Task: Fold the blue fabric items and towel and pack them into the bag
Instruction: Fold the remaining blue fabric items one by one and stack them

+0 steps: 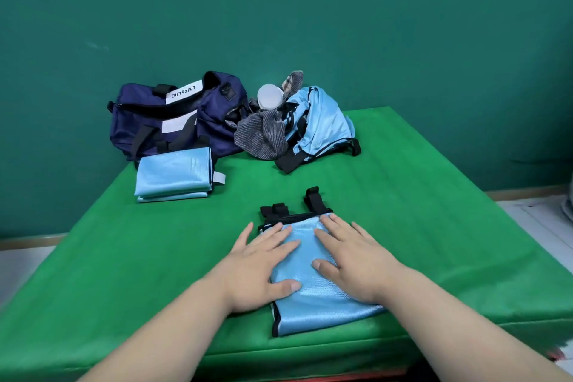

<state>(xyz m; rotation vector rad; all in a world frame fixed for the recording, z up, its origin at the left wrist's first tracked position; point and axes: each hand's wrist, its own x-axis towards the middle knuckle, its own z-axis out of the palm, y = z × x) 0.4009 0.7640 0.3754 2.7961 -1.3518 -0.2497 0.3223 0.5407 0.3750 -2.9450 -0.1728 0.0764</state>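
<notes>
A folded light-blue fabric item (305, 295) with black straps lies at the near edge of the green table. My left hand (259, 263) presses flat on its left side and my right hand (353, 254) presses flat on its right side, fingers straight. Another folded light-blue item (175, 175) lies at the far left, in front of the navy duffel bag (148, 121). An unfolded light-blue item (319, 121) is heaped at the back. A grey striped towel (263, 133) is crumpled between it and the bag.
A white round lid or cup (269, 96) sits on the heap behind the towel. The green table (418, 195) ends near my arms and at the right. A teal wall stands behind the table.
</notes>
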